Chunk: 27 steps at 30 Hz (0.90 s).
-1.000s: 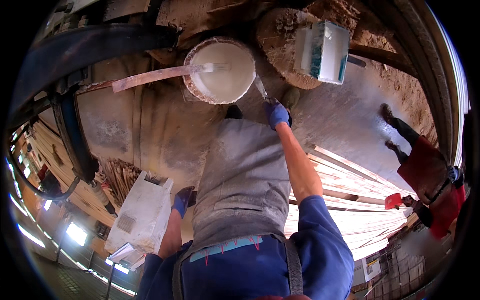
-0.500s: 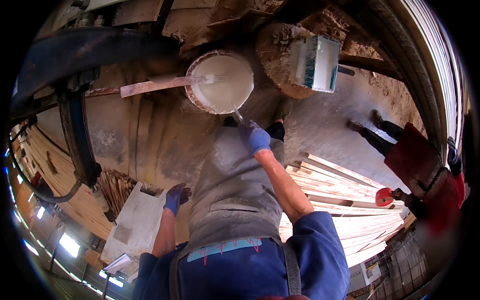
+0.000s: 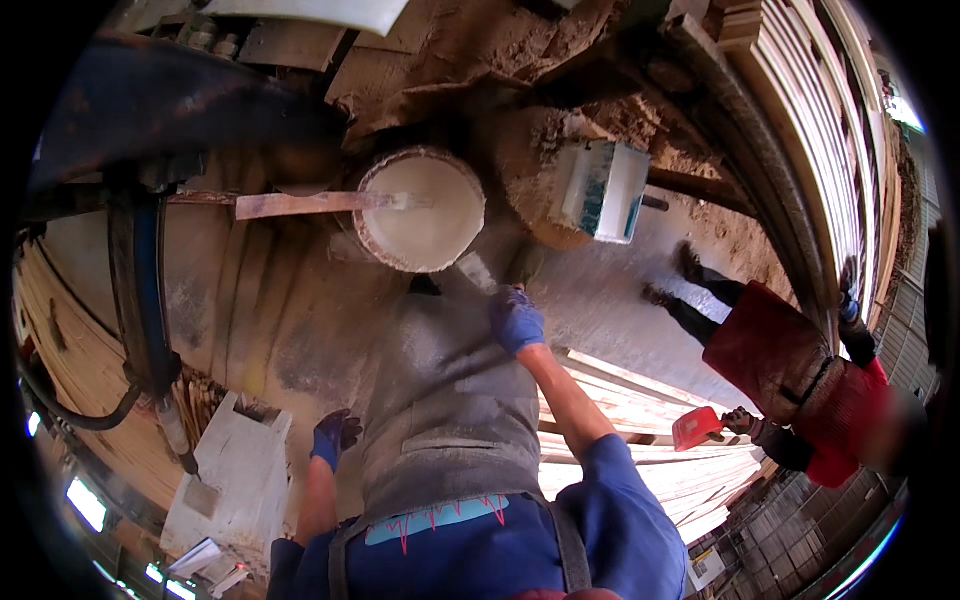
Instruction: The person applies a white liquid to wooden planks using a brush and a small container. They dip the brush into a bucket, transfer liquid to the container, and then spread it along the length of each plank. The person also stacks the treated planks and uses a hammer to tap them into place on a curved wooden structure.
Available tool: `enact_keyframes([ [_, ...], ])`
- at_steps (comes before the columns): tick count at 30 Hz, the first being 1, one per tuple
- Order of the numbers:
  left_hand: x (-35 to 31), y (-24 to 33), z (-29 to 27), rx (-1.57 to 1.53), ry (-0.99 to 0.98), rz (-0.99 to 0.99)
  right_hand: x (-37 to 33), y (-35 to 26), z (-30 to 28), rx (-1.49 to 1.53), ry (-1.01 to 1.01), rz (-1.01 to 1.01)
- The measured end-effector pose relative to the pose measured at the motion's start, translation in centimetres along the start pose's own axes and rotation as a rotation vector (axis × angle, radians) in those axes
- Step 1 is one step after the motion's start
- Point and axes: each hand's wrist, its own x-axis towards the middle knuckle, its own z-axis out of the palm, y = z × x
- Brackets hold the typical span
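My right hand (image 3: 517,321), in a blue glove, is closed round a short, flat tool with a white-coated end (image 3: 477,272); it may be a brush or a scraper. That end is just outside the near right rim of a round bucket (image 3: 478,190) holding thick white liquid. A flat wooden stick (image 3: 290,205) lies over the bucket's left rim, its whitened tip in the liquid. My left hand (image 3: 337,438), also gloved in blue, hangs beside my grey apron (image 3: 450,400), fingers loosely apart and holding nothing.
Right of the bucket, an open white-and-teal container (image 3: 612,190) rests on a round support. Further right, a co-worker in red (image 3: 780,345) holds a red object (image 3: 697,428). Long boards (image 3: 640,455) lie behind my right arm. A white cabinet (image 3: 225,485) stands at left.
My right hand has drawn the tool back from the bucket, so its white end now shows. My view has shifted, moving the scene. The co-worker's red object shows a different side.
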Motion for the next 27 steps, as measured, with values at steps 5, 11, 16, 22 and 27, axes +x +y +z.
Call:
enact_keyframes([
  [5,0.7,1.3,1.3,0.08,0.046,-0.006,7.3,-2.2,-8.0,0.262,0.423,0.111],
  [11,-0.2,3.7,-0.6,0.051,0.073,0.027,13.5,-0.3,-8.2,0.138,0.187,0.254],
  [16,3.2,1.0,-0.2,-0.029,0.059,-0.055,3.0,4.0,-5.4,0.037,0.405,0.025],
  [22,0.7,4.0,6.4,0.019,0.011,0.129,-0.8,10.8,-21.0,0.16,0.658,0.043],
  [27,-1.6,-0.5,12.1,-0.211,-0.05,0.189,7.3,17.3,-29.7,-0.174,0.545,-0.18],
])
